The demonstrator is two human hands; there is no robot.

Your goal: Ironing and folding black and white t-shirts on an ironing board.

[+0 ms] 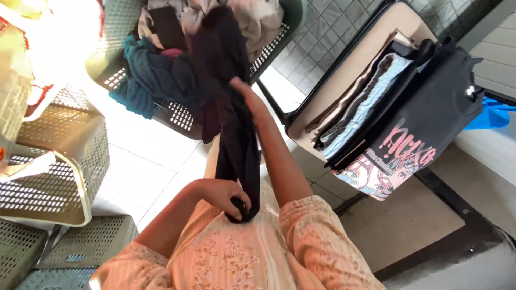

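A long black garment point(239, 145) hangs stretched between my two hands in front of my peach floral top. My left hand point(224, 196) is closed around its lower end, close to my body. Higher up, my right hand point(246, 95) reaches forward and presses against the garment's upper part, fingers partly hidden in the cloth. The garment's top end overlaps the pile of clothes in a green laundry basket point(269, 51) just beyond my right hand.
A teal cloth point(137, 80) spills over the basket's edge. At the right, a beige table point(371, 48) holds a stack of folded clothes point(360, 102) and a black printed T-shirt point(424, 123). Pale perforated baskets point(59, 161) stand at the left on the white tiled floor.
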